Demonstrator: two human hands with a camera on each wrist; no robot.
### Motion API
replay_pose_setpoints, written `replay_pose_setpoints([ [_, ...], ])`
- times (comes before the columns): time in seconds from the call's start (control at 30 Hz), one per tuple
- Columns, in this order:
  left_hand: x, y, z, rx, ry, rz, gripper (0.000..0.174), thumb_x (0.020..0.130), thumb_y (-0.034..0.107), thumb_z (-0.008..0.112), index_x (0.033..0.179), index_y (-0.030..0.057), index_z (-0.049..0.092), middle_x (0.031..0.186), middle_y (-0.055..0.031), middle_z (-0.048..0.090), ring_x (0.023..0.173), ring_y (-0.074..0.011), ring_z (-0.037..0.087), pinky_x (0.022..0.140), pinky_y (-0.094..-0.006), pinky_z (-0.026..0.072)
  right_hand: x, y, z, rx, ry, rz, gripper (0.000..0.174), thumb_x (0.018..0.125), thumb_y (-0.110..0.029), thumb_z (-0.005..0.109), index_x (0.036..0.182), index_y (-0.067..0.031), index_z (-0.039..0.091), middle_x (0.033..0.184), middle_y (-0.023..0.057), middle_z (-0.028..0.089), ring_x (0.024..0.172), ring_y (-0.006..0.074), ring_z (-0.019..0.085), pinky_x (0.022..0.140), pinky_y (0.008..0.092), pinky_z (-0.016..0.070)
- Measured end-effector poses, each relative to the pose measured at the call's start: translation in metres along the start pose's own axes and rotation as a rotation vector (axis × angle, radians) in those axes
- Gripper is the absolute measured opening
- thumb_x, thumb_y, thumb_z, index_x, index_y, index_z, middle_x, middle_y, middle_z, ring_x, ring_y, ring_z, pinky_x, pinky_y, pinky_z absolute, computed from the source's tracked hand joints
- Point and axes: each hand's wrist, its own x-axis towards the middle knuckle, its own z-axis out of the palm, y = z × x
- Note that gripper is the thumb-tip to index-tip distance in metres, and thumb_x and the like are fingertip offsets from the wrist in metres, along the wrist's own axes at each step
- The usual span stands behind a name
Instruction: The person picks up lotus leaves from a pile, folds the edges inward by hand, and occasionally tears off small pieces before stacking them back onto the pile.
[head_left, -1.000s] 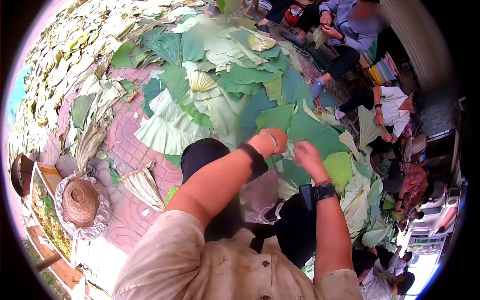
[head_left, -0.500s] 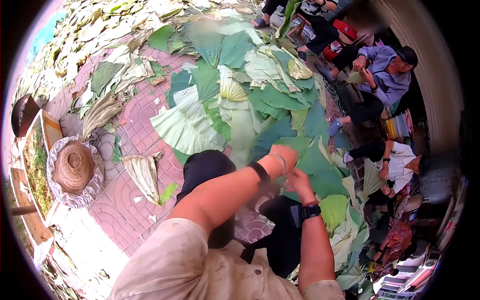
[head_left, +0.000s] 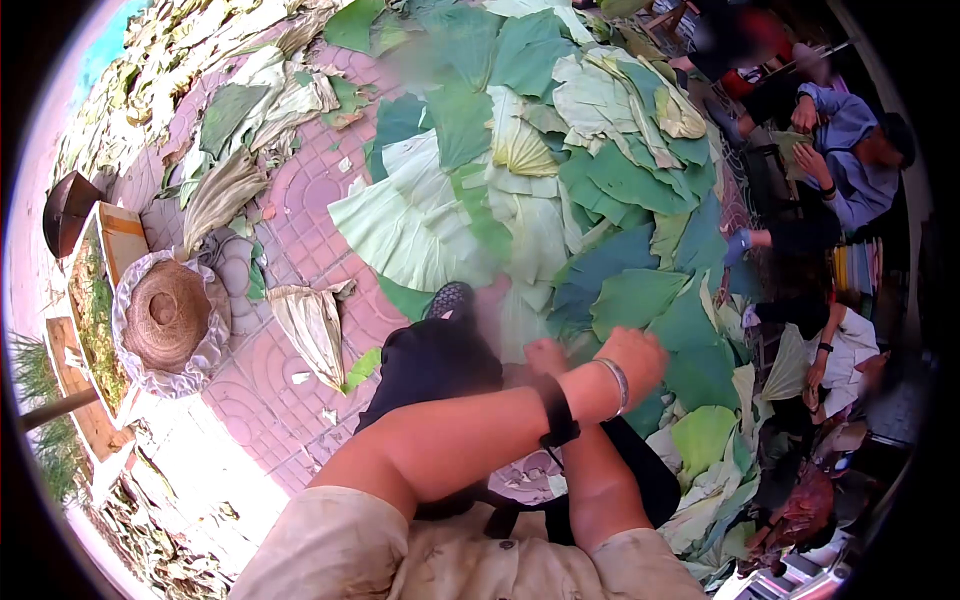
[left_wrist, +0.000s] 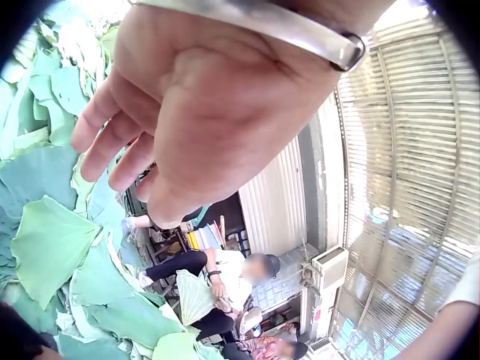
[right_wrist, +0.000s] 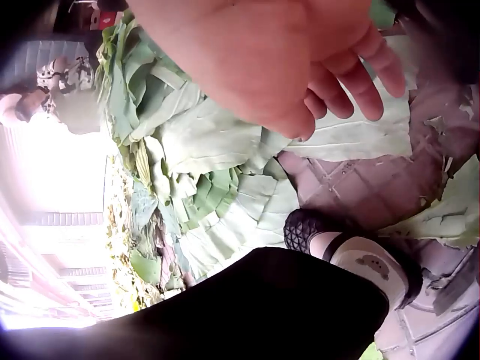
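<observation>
My left hand (head_left: 630,368), with a silver bracelet (left_wrist: 262,26) at its wrist, is above the pile of green lotus leaves. Its fingers are loosely bent in the left wrist view and hold nothing. A broad green lotus leaf (head_left: 635,300) lies just beyond it. The forearms cross, and my right hand (head_left: 545,357) shows past the left wrist, partly hidden in the head view. In the right wrist view its relaxed fingers (right_wrist: 360,86) hold nothing and overlap a pale leaf (right_wrist: 352,139). A pleated pale green leaf (head_left: 410,215) spreads to the left of the hands.
A straw hat (head_left: 165,315) sits by a wooden box (head_left: 125,245) at the left. One dry leaf (head_left: 308,330) lies on the pink paving (head_left: 270,390). Withered leaves (head_left: 180,50) cover the upper left. Seated people (head_left: 850,150) line the right. My foot (right_wrist: 371,262) stands beside the leaves.
The left hand has moved right and crossed over the right forearm, while the right hand has moved left beneath it. The head view has shifted, so the leaf pile appears farther right.
</observation>
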Motion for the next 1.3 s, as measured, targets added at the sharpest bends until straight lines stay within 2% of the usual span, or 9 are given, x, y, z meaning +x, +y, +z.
replay_pose_setpoints([
  [0.13, 0.001, -0.002, -0.006, 0.008, 0.050, -0.049, 0.023, 0.071, 0.013, 0.063, 0.093, 0.0067, 0.057, 0.087, -0.0062, 0.057, 0.080, -0.0214, 0.058, 0.066, -0.0331, 0.0438, 0.067, 0.006, 0.009, 0.909, -0.254, -0.027, 0.054, 0.090, -0.035, 0.058, 0.125, 0.0012, 0.040, 0.124, 0.0210, 0.051, 0.104, 0.0304, 0.057, 0.077, 0.0467, 0.0495],
  [0.17, 0.002, -0.002, -0.005, 0.003, 0.066, -0.064, 0.023, 0.071, 0.013, 0.063, 0.093, 0.0071, 0.057, 0.087, -0.0058, 0.057, 0.080, -0.0212, 0.058, 0.066, -0.0329, 0.0436, 0.101, 0.008, 0.006, 1.100, -0.414, 0.003, 0.076, 0.088, -0.040, 0.061, 0.136, 0.0027, 0.022, 0.143, 0.0236, 0.028, 0.119, 0.0371, 0.046, 0.092, 0.0533, 0.0433],
  [0.37, 0.000, -0.005, -0.002, -0.051, 0.151, -0.099, 0.030, 0.066, 0.018, 0.070, 0.093, 0.0080, 0.059, 0.084, -0.0043, 0.056, 0.079, -0.0185, 0.057, 0.061, -0.0314, 0.0382, 0.114, -0.074, 0.002, 1.761, -0.306, 0.227, 0.099, 0.082, -0.040, 0.069, 0.142, 0.0063, 0.006, 0.150, 0.0208, 0.012, 0.137, 0.0356, 0.022, 0.110, 0.0514, 0.0246],
  [0.47, -0.007, -0.012, -0.020, -0.089, -0.001, -0.072, 0.024, 0.070, 0.014, 0.063, 0.093, 0.0072, 0.056, 0.084, -0.0044, 0.054, 0.079, -0.0195, 0.057, 0.066, -0.0317, 0.0416, 0.145, -0.069, 0.009, 1.987, -0.425, 0.409, 0.079, 0.087, -0.047, 0.058, 0.139, 0.0027, 0.026, 0.143, 0.0206, 0.032, 0.132, 0.0350, 0.030, 0.107, 0.0527, 0.0294],
  [0.8, -0.018, -0.010, -0.004, -0.100, 0.001, -0.031, 0.024, 0.073, 0.015, 0.061, 0.094, 0.0046, 0.059, 0.084, -0.0064, 0.056, 0.079, -0.0203, 0.056, 0.065, -0.0329, 0.0393, 0.159, -0.030, 0.030, 2.478, -0.162, 0.545, 0.085, 0.080, -0.039, 0.066, 0.138, 0.0053, 0.022, 0.145, 0.0186, 0.028, 0.134, 0.0345, 0.024, 0.109, 0.0527, 0.0216],
  [0.97, -0.018, -0.012, 0.003, -0.071, -0.006, -0.030, 0.025, 0.073, 0.014, 0.059, 0.096, 0.0030, 0.058, 0.085, -0.0080, 0.056, 0.081, -0.0212, 0.056, 0.073, -0.0330, 0.0418, 0.189, -0.032, 0.038, 2.359, -0.303, 0.066, 0.088, 0.078, -0.043, 0.068, 0.137, 0.0047, 0.025, 0.144, 0.0175, 0.030, 0.134, 0.0342, 0.025, 0.109, 0.0541, 0.0196],
  [1.1, -0.018, -0.015, 0.000, -0.122, 0.014, -0.039, 0.029, 0.077, 0.017, 0.059, 0.100, 0.0009, 0.056, 0.091, -0.0102, 0.057, 0.084, -0.0238, 0.057, 0.076, -0.0342, 0.0436, 0.175, -0.049, 0.017, 2.469, -0.326, 0.478, 0.083, 0.078, -0.049, 0.066, 0.140, -0.0076, 0.028, 0.146, 0.0150, 0.028, 0.135, 0.0356, 0.023, 0.109, 0.0553, 0.0188],
  [1.17, -0.018, -0.014, -0.002, -0.136, 0.009, -0.048, 0.031, 0.079, 0.020, 0.059, 0.103, 0.0003, 0.055, 0.094, -0.0115, 0.058, 0.086, -0.0252, 0.057, 0.076, -0.0350, 0.0444, 0.199, -0.025, 0.041, 2.258, -0.213, 0.121, 0.079, 0.079, -0.048, 0.066, 0.139, -0.0106, 0.033, 0.145, 0.0136, 0.031, 0.134, 0.0362, 0.026, 0.108, 0.0561, 0.0198],
  [1.3, -0.016, -0.015, -0.013, -0.197, -0.072, -0.017, 0.035, 0.081, 0.025, 0.061, 0.105, 0.0007, 0.055, 0.096, -0.0118, 0.058, 0.086, -0.0248, 0.058, 0.074, -0.0352, 0.0449, 0.181, -0.045, 0.020, 2.375, -0.197, -0.100, 0.066, 0.082, -0.042, 0.065, 0.136, -0.0125, 0.040, 0.141, 0.0123, 0.039, 0.131, 0.0362, 0.033, 0.108, 0.0582, 0.0208],
])
